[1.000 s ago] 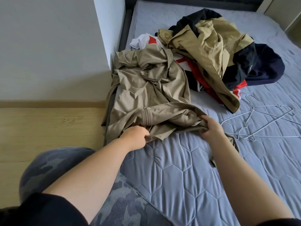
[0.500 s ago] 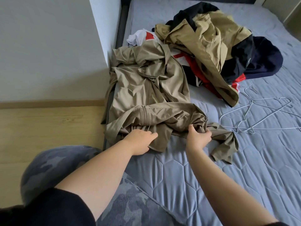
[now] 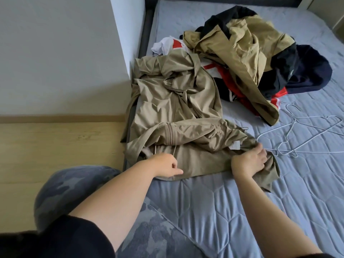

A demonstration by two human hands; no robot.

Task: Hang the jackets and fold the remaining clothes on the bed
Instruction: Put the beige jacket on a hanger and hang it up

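My left hand (image 3: 166, 165) rests on the jacket (image 3: 167, 108) hem, fingers relaxed. My right hand (image 3: 249, 162) clenches its bunched corner on the bed (image 3: 204, 202).

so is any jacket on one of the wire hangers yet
No, the wire hangers lie bare on the mattress, beside the khaki jacket and holding no clothing.

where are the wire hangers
Head view: the wire hangers lie on the bed at right, just past the right hand gripping the beige jacket.
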